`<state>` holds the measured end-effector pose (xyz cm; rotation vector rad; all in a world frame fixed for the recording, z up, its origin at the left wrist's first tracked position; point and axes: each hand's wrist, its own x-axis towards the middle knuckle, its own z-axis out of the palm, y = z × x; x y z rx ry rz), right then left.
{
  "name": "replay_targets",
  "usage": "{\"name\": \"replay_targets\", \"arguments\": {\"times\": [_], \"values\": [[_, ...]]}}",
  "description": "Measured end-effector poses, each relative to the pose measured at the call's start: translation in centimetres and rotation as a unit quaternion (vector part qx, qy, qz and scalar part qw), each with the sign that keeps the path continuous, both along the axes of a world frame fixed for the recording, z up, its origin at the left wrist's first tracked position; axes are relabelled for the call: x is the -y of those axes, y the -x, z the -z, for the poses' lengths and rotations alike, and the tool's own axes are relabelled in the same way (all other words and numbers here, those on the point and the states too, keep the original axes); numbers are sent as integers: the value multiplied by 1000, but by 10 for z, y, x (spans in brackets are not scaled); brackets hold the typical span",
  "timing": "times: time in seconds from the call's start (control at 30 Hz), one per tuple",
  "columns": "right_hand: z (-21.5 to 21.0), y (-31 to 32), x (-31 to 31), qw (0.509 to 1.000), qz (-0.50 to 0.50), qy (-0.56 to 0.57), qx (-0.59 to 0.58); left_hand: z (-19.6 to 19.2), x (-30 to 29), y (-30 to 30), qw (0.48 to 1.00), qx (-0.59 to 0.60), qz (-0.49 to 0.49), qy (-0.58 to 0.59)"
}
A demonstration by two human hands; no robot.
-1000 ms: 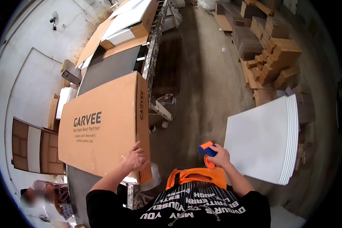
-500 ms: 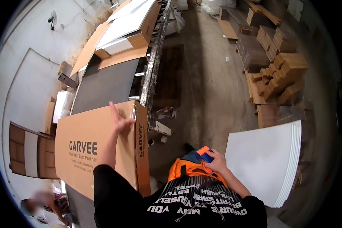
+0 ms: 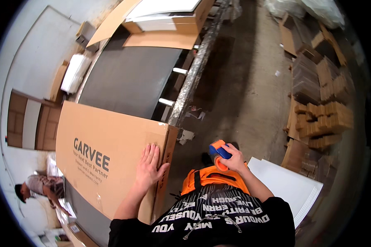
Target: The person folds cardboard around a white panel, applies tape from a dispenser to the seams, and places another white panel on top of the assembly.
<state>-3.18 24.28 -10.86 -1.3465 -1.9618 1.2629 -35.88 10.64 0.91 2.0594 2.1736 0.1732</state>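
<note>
A large flat brown cardboard box (image 3: 123,140) with dark printing lies across the dark conveyor belt (image 3: 127,78) on my left. My left hand (image 3: 149,168) rests flat on its top near the right edge, fingers stretched out and thumb apart. In front of my waist my right hand (image 3: 233,158) grips a blue and orange tape dispenser (image 3: 219,154), held clear of the box. Clear tape shows at the box's far right corner.
Farther up the conveyor stands an opened carton (image 3: 160,39) with white panels. White boards (image 3: 290,185) are stacked at my right. Cardboard stacks (image 3: 325,119) line the right side of the aisle. Another person (image 3: 43,189) is at the far left, beyond the belt.
My left hand has come down from the box's far right corner and now lies flat nearer to me. The tape dispenser has turned slightly in my right hand. My view has shifted.
</note>
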Motion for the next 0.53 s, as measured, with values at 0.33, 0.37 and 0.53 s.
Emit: {"name": "replay_targets", "arguments": {"times": [0.33,0.37,0.53], "values": [[17,163,-171,812,-297,431,-258,3,-129,-39,952,-98,-282,59],[17,189,-188,794,-320,449,-255,5,-131,-36,949,-112,-286,73],[16,287,-220,700,-487,492,-174,12,-122,-34,943,-114,-301,82]]}}
